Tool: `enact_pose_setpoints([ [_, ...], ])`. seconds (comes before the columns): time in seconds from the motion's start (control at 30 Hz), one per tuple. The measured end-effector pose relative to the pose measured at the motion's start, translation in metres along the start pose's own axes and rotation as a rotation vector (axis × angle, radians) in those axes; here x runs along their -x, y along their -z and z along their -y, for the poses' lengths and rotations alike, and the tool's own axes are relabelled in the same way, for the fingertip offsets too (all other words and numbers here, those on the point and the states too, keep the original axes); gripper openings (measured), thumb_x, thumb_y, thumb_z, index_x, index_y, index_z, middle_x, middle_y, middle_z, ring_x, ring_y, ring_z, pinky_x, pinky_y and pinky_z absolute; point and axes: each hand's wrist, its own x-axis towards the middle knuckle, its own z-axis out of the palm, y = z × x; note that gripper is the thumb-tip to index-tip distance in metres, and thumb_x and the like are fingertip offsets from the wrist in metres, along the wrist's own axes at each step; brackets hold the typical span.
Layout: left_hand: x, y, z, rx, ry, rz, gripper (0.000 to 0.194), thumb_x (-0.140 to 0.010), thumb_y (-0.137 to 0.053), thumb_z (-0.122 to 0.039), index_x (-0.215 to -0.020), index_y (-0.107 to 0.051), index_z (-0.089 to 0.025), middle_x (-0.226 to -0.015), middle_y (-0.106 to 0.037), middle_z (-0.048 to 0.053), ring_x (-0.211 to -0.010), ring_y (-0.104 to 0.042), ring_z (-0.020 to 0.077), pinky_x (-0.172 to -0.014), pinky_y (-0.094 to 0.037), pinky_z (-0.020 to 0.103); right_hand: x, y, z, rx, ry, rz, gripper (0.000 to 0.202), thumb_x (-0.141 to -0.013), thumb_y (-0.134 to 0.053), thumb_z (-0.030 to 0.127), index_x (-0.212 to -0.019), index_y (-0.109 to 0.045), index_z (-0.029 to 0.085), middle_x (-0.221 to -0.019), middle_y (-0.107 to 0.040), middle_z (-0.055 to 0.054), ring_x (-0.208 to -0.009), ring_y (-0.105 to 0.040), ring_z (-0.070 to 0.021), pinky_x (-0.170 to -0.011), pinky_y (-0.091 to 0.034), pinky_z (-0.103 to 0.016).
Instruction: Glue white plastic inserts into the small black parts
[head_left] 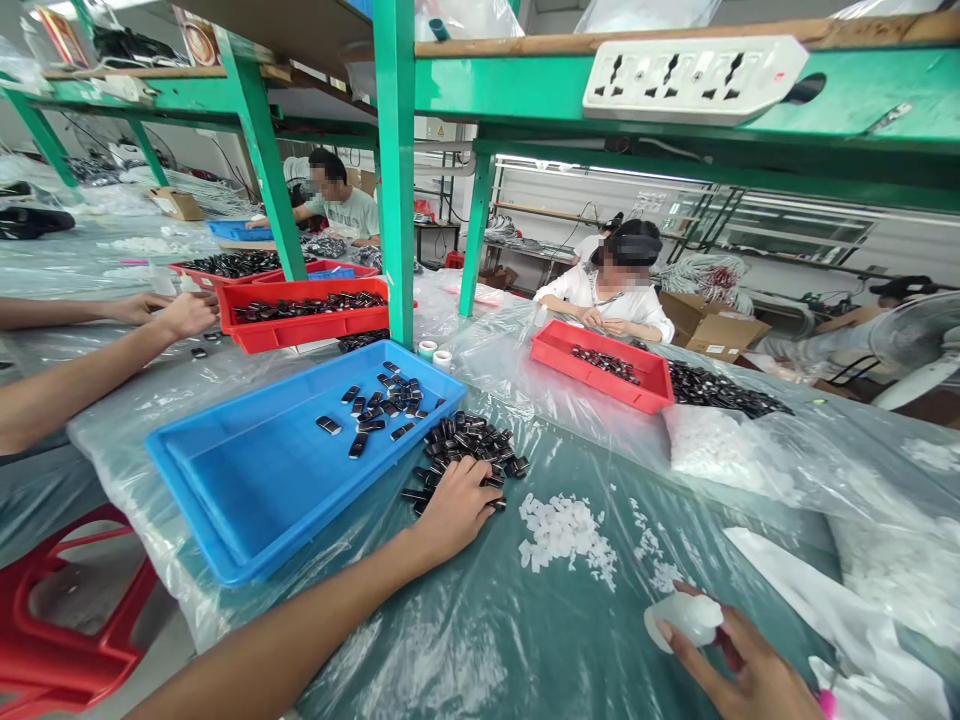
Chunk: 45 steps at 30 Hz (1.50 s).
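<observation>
My left hand (454,510) is at the near edge of a pile of small black plastic pieces (469,435), its fingers bent and closed about one piece at their tips. In my right hand (750,650), at the lower right, a small translucent white squeeze bottle (686,618) lies tilted between thumb and fingers. Loose white flakes (566,535) are spread on the table between my hands. Beside the pile stands a blue tray (247,480), with several black pieces in its far right end.
Red trays (307,335) (600,372) of black pieces stand further back. Green posts (394,180) carry a shelf with a power strip (694,78). At left are another person's hands (187,315); people sit opposite. Bags of white parts (724,455) lie at right.
</observation>
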Motion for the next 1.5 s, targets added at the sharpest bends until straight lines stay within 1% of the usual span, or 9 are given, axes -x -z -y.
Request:
enact_pose_setpoints([
  [0.1, -0.002, 0.007, -0.002, 0.408, 0.112, -0.004, 0.023, -0.087, -0.052, -0.027, -0.105, -0.064, -0.02, -0.101, -0.061, 0.008, -0.089, -0.051, 0.0222, -0.074, -0.039, 0.033, 0.002, -0.001, 0.003, 0.016, -0.017, -0.027, 0.054, -0.074, -0.043, 0.064, -0.113, -0.057, 0.029, -0.067, -0.054, -0.001, -0.056, -0.047, -0.0202, -0.052, -0.036, -0.028],
  [0.27, -0.001, 0.019, -0.006, 1.32, 0.29, 0.164, 0.033, -0.085, -0.056, -0.038, -0.107, -0.062, -0.015, -0.095, -0.066, 0.01, -0.071, -0.057, 0.0135, -0.067, -0.044, 0.026, 0.002, -0.003, 0.002, 0.021, -0.007, -0.026, 0.056, -0.075, -0.041, 0.065, -0.116, -0.055, 0.029, -0.072, -0.056, -0.001, -0.057, -0.048, -0.0196, -0.052, -0.038, -0.027],
  [0.4, 0.002, 0.023, -0.008, 1.622, 0.351, 0.21, 0.032, -0.081, -0.064, -0.034, -0.104, -0.062, -0.012, -0.094, -0.067, 0.012, -0.067, -0.059, 0.0109, -0.07, -0.047, 0.025, 0.001, -0.004, -0.004, 0.04, -0.015, -0.006, 0.057, -0.074, -0.041, 0.065, -0.119, -0.053, 0.031, -0.075, -0.056, 0.0, -0.059, -0.048, -0.0191, -0.055, -0.039, -0.028],
  [0.67, 0.004, 0.025, -0.013, 1.673, 0.367, 0.233, 0.034, -0.079, -0.066, -0.032, -0.107, -0.063, -0.012, -0.093, -0.067, 0.011, -0.069, -0.063, 0.0122, -0.073, -0.05, 0.027, 0.001, -0.003, -0.006, 0.085, -0.003, -0.003, 0.058, -0.076, -0.043, 0.062, -0.123, -0.052, 0.028, -0.059, -0.043, 0.003, -0.052, -0.046, -0.0186, -0.05, -0.037, -0.027],
  [0.83, 0.005, 0.023, -0.016, 1.666, 0.41, 0.248, 0.039, -0.076, -0.07, -0.031, -0.11, -0.062, -0.014, -0.089, -0.064, 0.006, -0.067, -0.063, 0.0116, -0.07, -0.052, 0.026, 0.0, -0.003, -0.009, 0.115, 0.038, -0.012, 0.058, -0.077, -0.042, 0.061, -0.121, -0.054, 0.026, -0.061, -0.045, 0.002, -0.054, -0.048, -0.0193, -0.05, -0.037, -0.027],
  [1.0, 0.006, 0.018, -0.017, 1.568, 0.45, 0.229, 0.031, -0.072, -0.073, -0.032, -0.095, -0.064, -0.012, -0.07, -0.06, 0.001, -0.058, -0.061, 0.01, -0.061, -0.052, 0.024, -0.002, -0.003, -0.013, 0.113, 0.04, 0.029, 0.059, -0.077, -0.041, 0.062, -0.122, -0.052, 0.025, -0.062, -0.042, 0.002, -0.052, -0.044, -0.0179, -0.05, -0.034, -0.027],
  [1.1, 0.006, 0.016, -0.014, 1.514, 0.483, 0.188, 0.032, -0.071, -0.073, -0.034, -0.091, -0.061, -0.012, -0.081, -0.066, 0.005, -0.057, -0.061, 0.0099, -0.059, -0.052, 0.024, -0.003, -0.003, -0.014, 0.11, 0.023, 0.047, 0.06, -0.077, -0.04, 0.065, -0.121, -0.052, 0.026, -0.064, -0.044, 0.002, -0.056, -0.045, -0.0189, -0.052, -0.035, -0.027],
  [1.3, 0.004, 0.014, -0.012, 1.557, 0.552, 0.108, 0.038, -0.079, -0.064, -0.041, -0.103, -0.057, -0.013, -0.096, -0.068, 0.013, -0.083, -0.068, 0.02, -0.081, -0.053, 0.033, -0.003, -0.006, -0.017, 0.113, 0.039, 0.029, 0.062, -0.076, -0.041, 0.066, -0.121, -0.053, 0.026, -0.063, -0.043, 0.002, -0.056, -0.046, -0.0186, -0.052, -0.036, -0.028],
  [1.5, 0.004, 0.016, -0.009, 1.62, 0.564, 0.079, 0.035, -0.081, -0.062, -0.04, -0.101, -0.056, -0.012, -0.1, -0.068, 0.016, -0.091, -0.067, 0.0257, -0.084, -0.051, 0.037, -0.002, -0.009, -0.013, 0.079, 0.045, -0.008, 0.063, -0.076, -0.038, 0.067, -0.121, -0.053, 0.025, -0.06, -0.04, 0.004, -0.05, -0.045, -0.0182, -0.05, -0.036, -0.028],
])
